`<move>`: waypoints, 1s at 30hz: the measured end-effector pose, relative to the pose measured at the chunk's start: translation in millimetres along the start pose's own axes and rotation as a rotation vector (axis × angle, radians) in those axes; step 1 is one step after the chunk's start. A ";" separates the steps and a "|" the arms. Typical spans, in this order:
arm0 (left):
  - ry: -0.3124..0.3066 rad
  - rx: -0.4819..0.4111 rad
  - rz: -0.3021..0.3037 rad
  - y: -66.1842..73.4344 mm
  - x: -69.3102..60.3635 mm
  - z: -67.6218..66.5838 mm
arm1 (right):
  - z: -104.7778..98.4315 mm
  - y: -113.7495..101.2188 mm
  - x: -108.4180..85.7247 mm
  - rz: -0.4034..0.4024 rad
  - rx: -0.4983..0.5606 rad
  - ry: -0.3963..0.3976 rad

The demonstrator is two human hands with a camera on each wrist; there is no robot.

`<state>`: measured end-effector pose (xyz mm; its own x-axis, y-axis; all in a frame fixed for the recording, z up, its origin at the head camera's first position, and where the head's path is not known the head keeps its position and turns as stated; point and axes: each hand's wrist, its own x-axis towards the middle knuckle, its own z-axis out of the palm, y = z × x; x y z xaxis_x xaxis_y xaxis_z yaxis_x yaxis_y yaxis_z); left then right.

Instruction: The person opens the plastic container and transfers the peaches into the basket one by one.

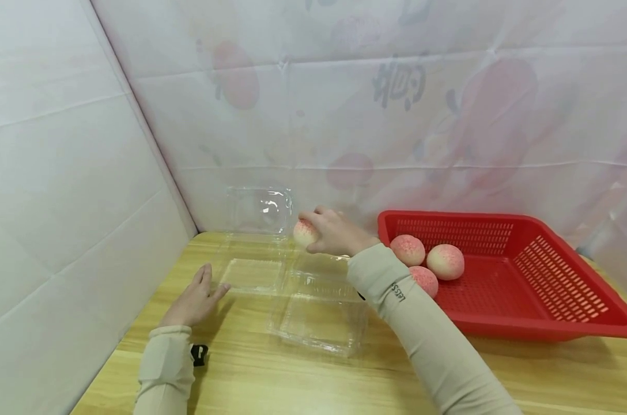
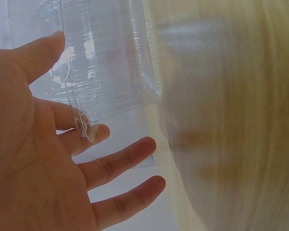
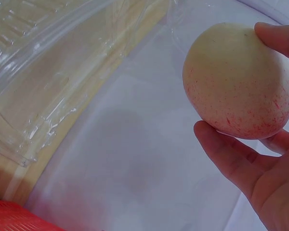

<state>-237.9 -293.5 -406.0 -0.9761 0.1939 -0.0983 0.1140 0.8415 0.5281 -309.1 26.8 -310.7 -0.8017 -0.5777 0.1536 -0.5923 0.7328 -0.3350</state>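
Observation:
My right hand [image 1: 339, 231] grips a pink-and-cream peach [image 1: 305, 233] between thumb and fingers, held up above the clear plastic boxes. In the right wrist view the peach [image 3: 238, 82] shows its pale side with red speckles. Beneath and left of it stands a clear clamshell box [image 1: 253, 274], its lid [image 1: 259, 210] raised at the back. My left hand [image 1: 194, 301] is at this box's left side, fingers spread and mostly straight. In the left wrist view, thumb and fingers lie around the box's rim [image 2: 72, 91], without a visible firm grip.
A second open clear box [image 1: 318, 323] lies nearer, right of the first. The red perforated basket [image 1: 500, 288] at right holds several peaches [image 1: 445, 262], partly hidden by my right sleeve. White printed cloth [image 1: 318, 115] hangs behind the wooden table [image 1: 272, 383].

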 end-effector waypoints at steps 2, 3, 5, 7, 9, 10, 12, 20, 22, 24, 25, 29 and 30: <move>-0.001 -0.001 0.002 0.5 1.9 -0.8 | -3.6 0.6 -0.4 0.015 0.003 -0.008; 0.003 0.000 0.008 0.5 3.1 -1.5 | -5.4 0.7 -0.1 0.022 0.005 -0.008; 0.009 0.001 0.013 -0.1 5.4 -2.7 | -8.0 0.9 0.6 0.033 0.003 -0.004; 0.013 0.006 0.015 -0.8 6.5 -3.8 | -8.9 0.7 1.4 0.035 -0.003 -0.001; 0.012 0.015 0.013 -2.1 6.5 -4.0 | -8.1 0.2 1.3 0.031 -0.006 -0.006; 0.006 0.014 0.008 -2.2 5.9 -3.8 | -7.2 0.0 1.0 0.029 -0.007 -0.012; -0.003 0.009 0.001 -1.9 4.1 -3.2 | -5.5 -0.2 -0.3 0.031 -0.001 -0.022; -0.010 0.009 0.002 1.1 1.1 -4.2 | -5.5 6.7 -3.8 0.047 0.020 -0.024; -0.010 0.012 0.001 1.6 1.1 -4.1 | -7.2 9.1 -5.1 0.051 0.023 -0.026; -0.010 0.012 0.002 1.7 0.9 -3.8 | -9.1 10.3 -6.6 0.053 0.026 -0.028; -0.010 0.013 0.000 1.7 0.7 -3.8 | -10.0 10.7 -7.4 0.054 0.024 -0.032; -0.013 0.017 -0.006 1.3 0.4 -3.2 | -12.5 12.3 -10.9 0.050 0.014 -0.041; -0.012 0.017 -0.005 1.2 0.7 -3.0 | -13.2 13.3 -12.0 0.048 0.010 -0.042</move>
<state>-239.0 -293.8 -402.9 -0.9745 0.1950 -0.1109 0.1119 0.8510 0.5132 -308.4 48.3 -304.7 -0.8251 -0.5564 0.0979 -0.5519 0.7568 -0.3503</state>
